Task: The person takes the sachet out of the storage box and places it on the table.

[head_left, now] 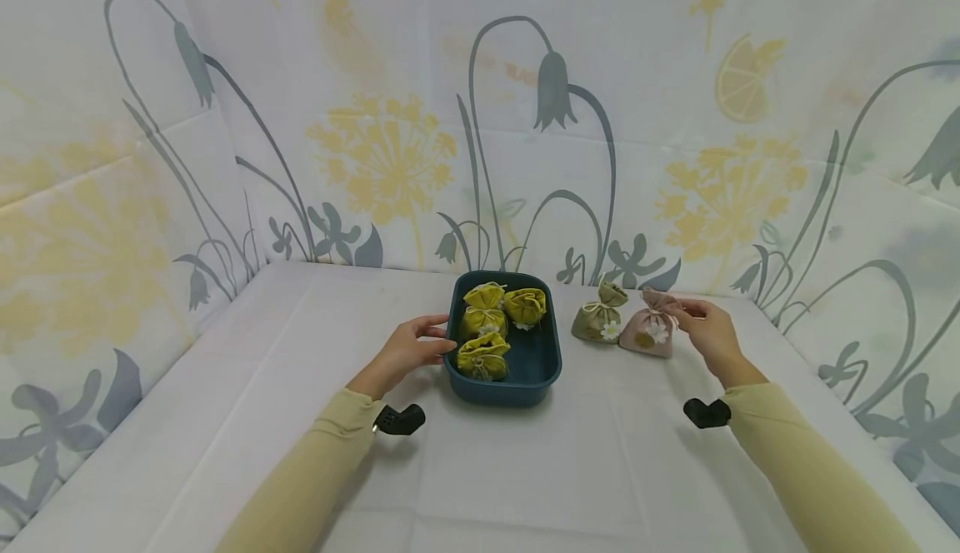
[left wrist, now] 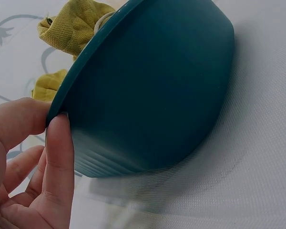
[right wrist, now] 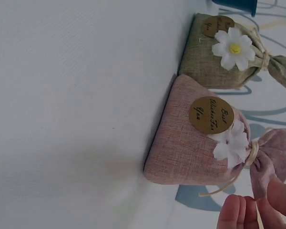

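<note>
Left hand [left wrist: 37,181] pinching a teal tub [left wrist: 148,90] by its rim, 2 yellow cloth bundles [left wrist: 71,28] beyond, white surface [left wrist: 262,143]

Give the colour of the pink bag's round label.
The label is brown with dark lettering, clearest in right wrist view.

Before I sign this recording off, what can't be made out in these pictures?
Left wrist view: the inside of the dark teal rectangular tub, hidden by its outer wall.
Head view: lettering on the pink drawstring pouch, too small to read.
Right wrist view: part of the round tag on the olive drawstring pouch, under its white flower.
Right wrist view: most of the right hand, cut off by the edges.
</note>
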Tool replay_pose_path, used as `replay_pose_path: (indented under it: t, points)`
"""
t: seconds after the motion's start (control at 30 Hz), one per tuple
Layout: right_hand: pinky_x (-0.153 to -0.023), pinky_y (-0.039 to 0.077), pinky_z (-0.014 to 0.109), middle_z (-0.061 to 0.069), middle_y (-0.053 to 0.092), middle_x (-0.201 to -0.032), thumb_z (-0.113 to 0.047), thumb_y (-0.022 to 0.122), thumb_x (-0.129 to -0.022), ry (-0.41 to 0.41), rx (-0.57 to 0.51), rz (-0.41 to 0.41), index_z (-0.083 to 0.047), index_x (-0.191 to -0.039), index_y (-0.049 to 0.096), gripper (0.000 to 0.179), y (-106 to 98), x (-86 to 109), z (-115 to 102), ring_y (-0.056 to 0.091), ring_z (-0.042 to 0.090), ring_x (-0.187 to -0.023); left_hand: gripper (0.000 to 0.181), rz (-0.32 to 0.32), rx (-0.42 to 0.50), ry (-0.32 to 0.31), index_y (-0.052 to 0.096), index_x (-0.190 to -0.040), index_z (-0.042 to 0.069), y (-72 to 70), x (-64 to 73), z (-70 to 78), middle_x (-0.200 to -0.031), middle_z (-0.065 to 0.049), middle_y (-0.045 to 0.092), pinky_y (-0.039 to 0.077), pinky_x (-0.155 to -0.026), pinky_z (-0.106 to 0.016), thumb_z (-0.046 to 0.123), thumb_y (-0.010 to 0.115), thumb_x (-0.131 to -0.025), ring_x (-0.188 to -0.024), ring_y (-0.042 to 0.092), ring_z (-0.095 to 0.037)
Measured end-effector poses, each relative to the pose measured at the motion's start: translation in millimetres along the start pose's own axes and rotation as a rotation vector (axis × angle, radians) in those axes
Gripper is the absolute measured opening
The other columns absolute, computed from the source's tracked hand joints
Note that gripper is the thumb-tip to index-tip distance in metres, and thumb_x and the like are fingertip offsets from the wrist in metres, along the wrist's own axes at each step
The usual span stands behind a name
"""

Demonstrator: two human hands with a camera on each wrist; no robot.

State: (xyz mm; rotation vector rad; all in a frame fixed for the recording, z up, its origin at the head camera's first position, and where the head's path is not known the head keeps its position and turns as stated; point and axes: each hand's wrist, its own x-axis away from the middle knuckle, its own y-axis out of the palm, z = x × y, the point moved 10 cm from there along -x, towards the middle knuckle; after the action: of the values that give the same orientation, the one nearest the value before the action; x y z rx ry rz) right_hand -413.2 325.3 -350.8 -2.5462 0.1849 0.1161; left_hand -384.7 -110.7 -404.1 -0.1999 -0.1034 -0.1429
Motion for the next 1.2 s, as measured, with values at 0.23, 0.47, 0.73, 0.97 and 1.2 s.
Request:
replay_pose_path:
  t: [0.23, 0.47, 0.73, 0.97, 1.2]
  points:
    - [-0.088, 0.047, 0.040, 0.027, 0.049, -0.116, -0.015, 0.045, -0.098, 0.003, 0.037, 0.002, 0.016, -0.132, 0.038, 0.046, -8, 8.2, 6, 0.057, 0.008, -0.085, 0.057, 0.002, 0.004, 0.000, 0.047, -0.137, 0.010, 0.2, 0.2, 0.3, -0.119, -0.016, 0.053, 0.054, -0.075, -0.032, 0.007, 0.069, -0.084, -0.081, 0.063, -0.018]
    - [-0.089, 0.047, 0.037, 0.025, 0.049, -0.114, -0.016, 0.044, -0.099, -0.012, 0.034, -0.011, 0.016, -0.131, 0.039, 0.046, -7, 16.1, 6, 0.052, -0.007, -0.076, 0.057, 0.001, 0.001, 0.002, 0.047, -0.137, 0.010, 0.3, -0.7, -0.2, -0.119, -0.016, 0.053, 0.054, -0.076, -0.032, 0.008, 0.069, -0.084, -0.081, 0.063, -0.018]
    - [-0.072, 0.045, 0.012, 0.024, 0.053, -0.109, -0.012, 0.048, -0.097, -0.057, -0.005, -0.021, 0.017, -0.128, 0.043, 0.042, 1, 23.0, -4, 0.058, -0.002, -0.079, 0.057, 0.002, -0.009, 0.001, 0.047, -0.137, 0.011, 0.2, -2.4, -1.0, -0.120, -0.016, 0.053, 0.053, -0.077, -0.031, 0.010, 0.070, -0.084, -0.082, 0.063, -0.018]
    - [-0.078, 0.049, 0.020, 0.027, 0.052, -0.112, -0.013, 0.048, -0.098, -0.075, -0.019, -0.061, 0.015, -0.129, 0.042, 0.043, 13, 29.4, -16, 0.059, 0.005, -0.085, 0.057, -0.002, 0.003, 0.005, 0.047, -0.137, 0.010, 0.7, -2.3, -1.4, -0.119, -0.016, 0.053, 0.054, -0.076, -0.031, 0.008, 0.069, -0.084, -0.081, 0.063, -0.018]
    - [-0.078, 0.048, 0.016, 0.026, 0.051, -0.114, -0.013, 0.051, -0.097, -0.100, -0.074, -0.091, 0.016, -0.129, 0.042, 0.044, 26, 34.9, -31, 0.056, 0.002, -0.086, 0.058, -0.006, -0.001, 0.012, 0.046, -0.137, 0.010, 1.1, -0.9, 0.2, -0.120, -0.016, 0.052, 0.054, -0.076, -0.031, 0.009, 0.069, -0.084, -0.081, 0.063, -0.018]
